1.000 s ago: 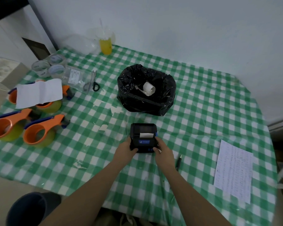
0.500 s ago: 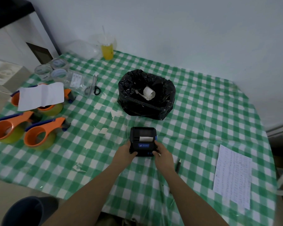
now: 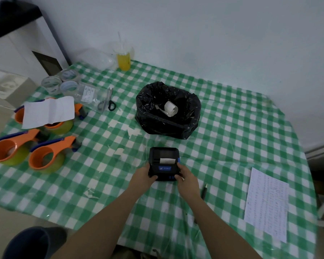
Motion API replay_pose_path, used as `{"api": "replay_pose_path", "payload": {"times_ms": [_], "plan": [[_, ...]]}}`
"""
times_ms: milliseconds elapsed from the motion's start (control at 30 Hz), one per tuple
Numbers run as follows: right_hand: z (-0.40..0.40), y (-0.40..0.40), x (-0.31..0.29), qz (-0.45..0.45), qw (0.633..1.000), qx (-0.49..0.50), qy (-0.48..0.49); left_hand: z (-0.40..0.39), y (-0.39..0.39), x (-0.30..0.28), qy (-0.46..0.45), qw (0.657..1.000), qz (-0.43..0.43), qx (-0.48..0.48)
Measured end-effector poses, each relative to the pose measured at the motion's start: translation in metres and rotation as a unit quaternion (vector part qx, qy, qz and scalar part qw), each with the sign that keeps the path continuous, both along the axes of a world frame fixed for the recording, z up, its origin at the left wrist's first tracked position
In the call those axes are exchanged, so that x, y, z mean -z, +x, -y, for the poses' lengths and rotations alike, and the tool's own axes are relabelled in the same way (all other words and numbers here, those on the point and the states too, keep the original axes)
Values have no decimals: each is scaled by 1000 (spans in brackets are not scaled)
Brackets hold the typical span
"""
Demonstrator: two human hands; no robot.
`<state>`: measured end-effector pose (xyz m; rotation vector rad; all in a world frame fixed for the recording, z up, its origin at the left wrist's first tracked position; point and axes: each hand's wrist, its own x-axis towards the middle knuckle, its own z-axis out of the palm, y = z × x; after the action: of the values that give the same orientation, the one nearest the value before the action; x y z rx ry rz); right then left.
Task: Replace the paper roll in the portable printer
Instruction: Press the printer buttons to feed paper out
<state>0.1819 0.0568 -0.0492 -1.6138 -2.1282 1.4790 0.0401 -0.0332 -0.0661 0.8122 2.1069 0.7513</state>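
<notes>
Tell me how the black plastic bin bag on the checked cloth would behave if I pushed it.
The black plastic bin bag would probably crumple or slide: its crinkled walls look thin and floppy. It seems light, holding only a white paper roll, which might roll inside.

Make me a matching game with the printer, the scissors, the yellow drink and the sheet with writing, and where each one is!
Things:
1. portable printer
2. scissors
3. yellow drink
4. written sheet

Places:
A. at the back of the table by the wall
B. far right side of the table
C. held between the left hand and right hand
D. left of the black bag, beside a clear packet

Pairs: 1-C, 2-D, 3-A, 4-B
</notes>
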Motion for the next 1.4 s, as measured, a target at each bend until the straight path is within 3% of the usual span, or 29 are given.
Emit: {"api": "replay_pose_path", "payload": {"times_ms": [1400], "plan": [[-3,6,5,-12,1000,-22,2,0,5,2,-12,1000,-19,-1]]}}
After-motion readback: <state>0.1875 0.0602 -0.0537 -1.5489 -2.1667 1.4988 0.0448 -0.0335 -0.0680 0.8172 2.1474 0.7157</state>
